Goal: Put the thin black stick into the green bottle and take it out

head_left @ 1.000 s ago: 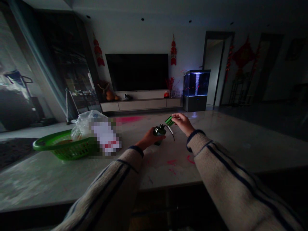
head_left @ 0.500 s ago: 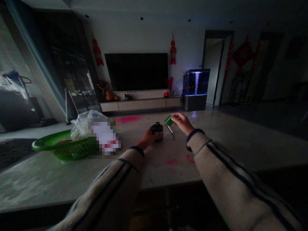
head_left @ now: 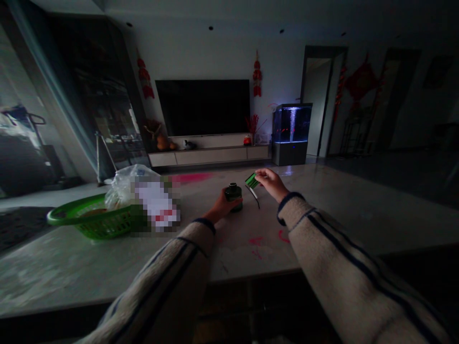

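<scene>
A small dark green bottle (head_left: 234, 193) stands upright on the pale table (head_left: 322, 215), its neck uncapped. My left hand (head_left: 221, 209) is wrapped round its near side. To the right and a little higher, my right hand (head_left: 269, 182) pinches a green cap (head_left: 252, 180) from which a thin dark stick hangs down towards the table. Both arms wear cream sleeves with dark stripes.
A green plastic basket (head_left: 89, 220) with a clear bag in it sits at the left of the table, a blurred white packet beside it. Red marks stain the tabletop. Beyond are a dark television, a low cabinet and a lit fish tank (head_left: 292, 125).
My left hand has set the bottle from a tilt in the air upright onto the table and slid it slightly left. My right hand has barely moved.
</scene>
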`<state>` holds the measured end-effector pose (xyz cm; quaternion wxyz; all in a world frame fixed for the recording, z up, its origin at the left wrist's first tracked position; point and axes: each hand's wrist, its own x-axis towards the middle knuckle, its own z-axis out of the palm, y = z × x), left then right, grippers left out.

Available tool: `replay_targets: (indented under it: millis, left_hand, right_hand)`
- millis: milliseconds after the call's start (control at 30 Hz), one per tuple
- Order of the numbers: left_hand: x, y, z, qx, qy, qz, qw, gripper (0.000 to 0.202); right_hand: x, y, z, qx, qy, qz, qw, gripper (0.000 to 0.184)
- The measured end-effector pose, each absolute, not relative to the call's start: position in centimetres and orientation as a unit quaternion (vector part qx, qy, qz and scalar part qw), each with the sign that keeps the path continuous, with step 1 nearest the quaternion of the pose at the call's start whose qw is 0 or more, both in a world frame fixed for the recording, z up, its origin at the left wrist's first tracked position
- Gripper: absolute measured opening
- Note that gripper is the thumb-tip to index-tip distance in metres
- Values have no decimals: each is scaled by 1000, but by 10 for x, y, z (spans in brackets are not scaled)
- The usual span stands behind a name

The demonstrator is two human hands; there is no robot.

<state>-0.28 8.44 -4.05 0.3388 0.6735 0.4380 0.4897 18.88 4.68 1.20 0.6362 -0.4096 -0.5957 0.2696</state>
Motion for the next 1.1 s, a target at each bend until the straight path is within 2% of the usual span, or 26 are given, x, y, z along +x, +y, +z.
replay_targets:
  millis: [100,167,233,300,367,433,633,833,933,1100]
  left_hand:
    - [-1,76,-32,668,454,486,333,89]
    - [-1,68,-23,662,464,499,313,92]
    - [-1,57,-12,682,470,521,208,84]
    - [0,47,-3,711,454,529,90,67]
    - [1,38,4,732,434,525,15,50]
    - [4,32,8,750,411,517,-36,43]
    - [7,30,7,782,383,480,-104,51]
    - [6,32,7,779,386,480,-121,38]
    - [6,32,8,779,385,481,-118,37]
    - [6,30,9,787,379,472,-116,38]
  right_hand:
    - [189,46,12,-412,-590,275,638,24]
    - [188,45,13,-410,-582,285,641,23]
    - [188,43,14,-402,-573,310,643,21]
    - [186,41,15,-389,-563,346,642,18]
    - [185,39,17,-378,-550,386,638,15]
    - [183,37,17,-369,-535,424,631,13]
    - [179,33,14,-333,-517,515,597,10]
    - [176,32,12,-307,-515,562,569,7]
    - [177,35,11,-354,-538,510,570,8]
    - [178,40,10,-397,-618,287,615,19]
